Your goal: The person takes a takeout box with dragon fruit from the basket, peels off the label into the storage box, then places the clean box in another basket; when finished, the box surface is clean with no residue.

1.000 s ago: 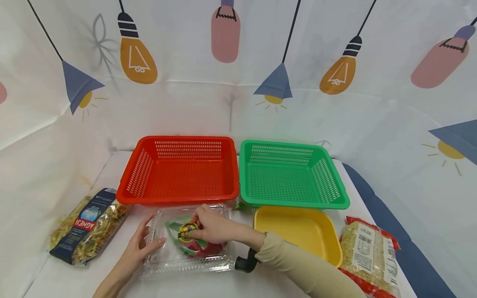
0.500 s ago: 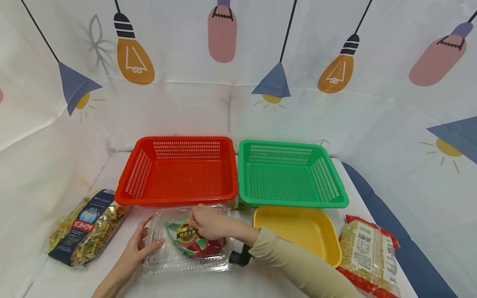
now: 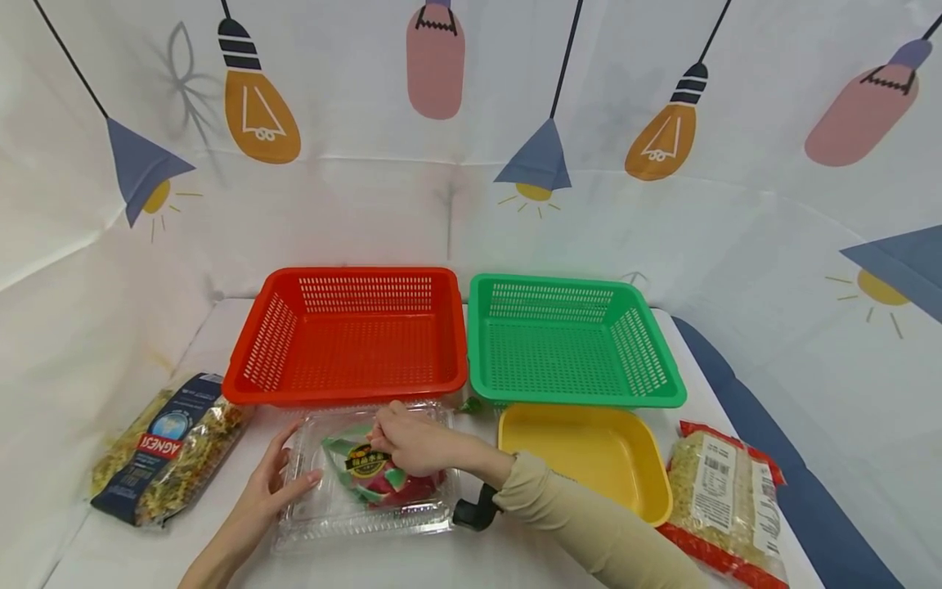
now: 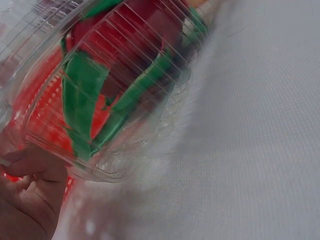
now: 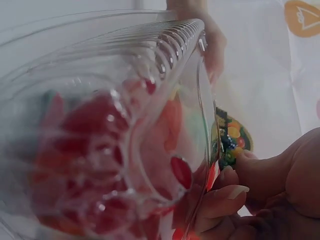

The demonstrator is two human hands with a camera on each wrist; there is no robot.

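A clear plastic clamshell box [image 3: 331,511] lies on the table with a dragon fruit [image 3: 405,488] inside, red with green scales. My left hand [image 3: 268,487] holds the box's left side, thumb over the lid and fingers at the edge. On the lid is a round black and yellow sticker [image 3: 365,463]. My right hand [image 3: 412,442] reaches over the box, its fingers curled at the sticker's upper right edge. From the right wrist, my thumb and bent forefinger pinch the sticker [image 5: 234,137], part of which stands off the lid. My hand hides the rest.
A red basket [image 3: 452,352] and a green basket [image 3: 670,393] stand behind. A yellow tub [image 3: 655,474] is right of the box. A pasta bag [image 3: 165,450] lies left, a red-trimmed bag [image 3: 721,491] far right. Something small and green [image 3: 471,405] lies between the baskets.
My right hand has shifted slightly left and its fingers have moved from the sticker's middle to its upper right edge. The left hand keeps its place on the box.
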